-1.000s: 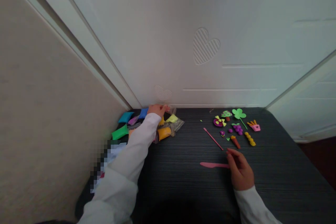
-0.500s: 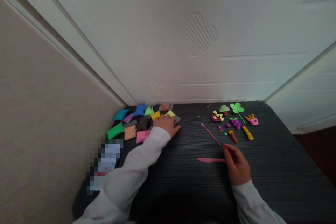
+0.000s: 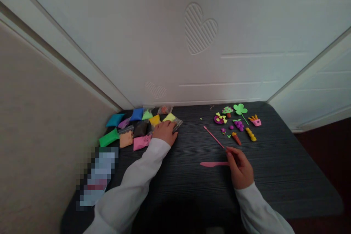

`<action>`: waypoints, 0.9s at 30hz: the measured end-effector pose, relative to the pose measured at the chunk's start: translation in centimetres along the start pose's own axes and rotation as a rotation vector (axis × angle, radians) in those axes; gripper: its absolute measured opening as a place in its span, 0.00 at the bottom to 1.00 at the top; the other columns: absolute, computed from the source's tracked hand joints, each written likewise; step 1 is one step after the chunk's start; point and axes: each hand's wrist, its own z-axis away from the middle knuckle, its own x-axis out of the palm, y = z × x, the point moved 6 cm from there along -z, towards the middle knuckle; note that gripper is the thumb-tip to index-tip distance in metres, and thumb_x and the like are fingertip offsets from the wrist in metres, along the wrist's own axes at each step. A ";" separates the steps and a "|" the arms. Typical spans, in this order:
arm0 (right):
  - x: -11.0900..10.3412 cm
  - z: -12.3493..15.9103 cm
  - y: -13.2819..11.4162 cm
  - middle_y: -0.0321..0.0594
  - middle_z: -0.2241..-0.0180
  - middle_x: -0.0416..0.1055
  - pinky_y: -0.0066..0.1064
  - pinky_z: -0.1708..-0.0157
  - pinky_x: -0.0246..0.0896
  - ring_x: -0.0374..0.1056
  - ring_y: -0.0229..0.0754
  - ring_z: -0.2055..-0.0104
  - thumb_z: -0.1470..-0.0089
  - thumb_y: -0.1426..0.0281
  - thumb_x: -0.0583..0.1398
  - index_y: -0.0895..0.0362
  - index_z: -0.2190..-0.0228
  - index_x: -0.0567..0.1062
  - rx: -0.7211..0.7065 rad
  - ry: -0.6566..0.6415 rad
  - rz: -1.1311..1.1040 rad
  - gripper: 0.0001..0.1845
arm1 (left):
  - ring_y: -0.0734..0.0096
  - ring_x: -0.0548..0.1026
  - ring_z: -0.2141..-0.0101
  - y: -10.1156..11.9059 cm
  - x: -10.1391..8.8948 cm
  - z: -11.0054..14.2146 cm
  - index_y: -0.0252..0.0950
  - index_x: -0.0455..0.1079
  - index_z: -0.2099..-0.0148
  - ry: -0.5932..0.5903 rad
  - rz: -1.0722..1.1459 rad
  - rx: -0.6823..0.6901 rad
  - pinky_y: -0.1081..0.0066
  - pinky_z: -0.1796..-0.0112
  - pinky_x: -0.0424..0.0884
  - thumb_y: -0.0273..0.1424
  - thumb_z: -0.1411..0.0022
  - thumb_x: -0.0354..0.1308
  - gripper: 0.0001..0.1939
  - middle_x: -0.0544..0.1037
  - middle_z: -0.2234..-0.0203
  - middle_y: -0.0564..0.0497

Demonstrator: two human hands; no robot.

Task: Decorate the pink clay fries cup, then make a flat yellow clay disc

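Note:
My left hand (image 3: pixel 165 132) rests palm down over the near side of the clay packets, its thumb out to the right and its fingertips partly hidden. Just beyond its fingers lies a light yellow clay packet (image 3: pixel 169 117), and a pink clay packet (image 3: pixel 142 142) is to its left. My right hand (image 3: pixel 241 170) is low over the table with thumb and forefinger pinched together; whatever is between them is too small to make out. A pink plastic knife (image 3: pixel 212 164) lies flat with its handle end hidden by this hand. A thin pink modelling stick (image 3: pixel 213 137) lies beyond it.
Several small clay figures stand at the back right, among them a green clover (image 3: pixel 240 109), purple grapes (image 3: pixel 239 125) and a carrot (image 3: pixel 236 138). More clay packets, such as the green one (image 3: pixel 109 138), sit at the left. A white panel (image 3: pixel 153 44) rises behind the table.
The whole view has shifted slightly, so everything appears further left. My left thumb has drawn in a little toward the fingers. My right hand and the knife keep their places.

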 end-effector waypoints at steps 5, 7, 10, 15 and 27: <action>0.1 0.0 -0.1 0.42 0.66 0.68 0.35 0.65 0.60 0.64 0.41 0.65 0.52 0.66 0.53 0.56 0.63 0.69 -0.005 -0.006 -0.016 0.12 | 0.61 0.67 0.60 -0.2 0.3 0.6 0.36 0.67 0.63 0.089 0.026 -0.022 0.64 0.59 0.62 0.31 0.48 0.48 0.10 0.70 0.62 0.46; 0.3 0.2 -0.2 0.42 0.66 0.68 0.34 0.65 0.60 0.64 0.41 0.65 0.52 0.67 0.53 0.56 0.63 0.69 -0.005 -0.016 -0.018 0.12 | 0.61 0.67 0.59 -0.2 0.5 0.9 0.36 0.68 0.63 0.144 0.048 -0.025 0.63 0.57 0.61 0.31 0.47 0.47 0.11 0.70 0.60 0.46; 0.0 0.0 -0.1 0.42 0.66 0.68 0.34 0.66 0.59 0.64 0.40 0.66 0.52 0.66 0.54 0.56 0.64 0.69 0.007 0.007 -0.010 0.13 | 0.62 0.67 0.57 -0.1 0.6 1.4 0.36 0.68 0.61 0.252 0.073 -0.024 0.63 0.53 0.57 0.32 0.46 0.46 0.13 0.70 0.57 0.47; -6.3 -3.5 2.7 0.41 0.71 0.68 0.32 0.70 0.57 0.61 0.38 0.72 0.55 0.58 0.55 0.58 0.64 0.71 0.086 0.420 0.206 0.20 | 0.59 0.64 0.53 -0.3 0.3 1.8 0.35 0.66 0.56 0.382 0.116 -0.035 0.62 0.52 0.56 0.35 0.48 0.49 0.18 0.69 0.55 0.44; -10.6 -13.3 6.9 0.46 0.61 0.68 0.51 0.60 0.48 0.59 0.54 0.58 0.71 0.53 0.61 0.55 0.69 0.75 0.190 0.374 0.674 0.25 | 0.61 0.65 0.55 -0.5 -1.0 2.4 0.34 0.68 0.60 0.510 0.219 -0.021 0.63 0.53 0.58 0.33 0.49 0.50 0.15 0.71 0.60 0.44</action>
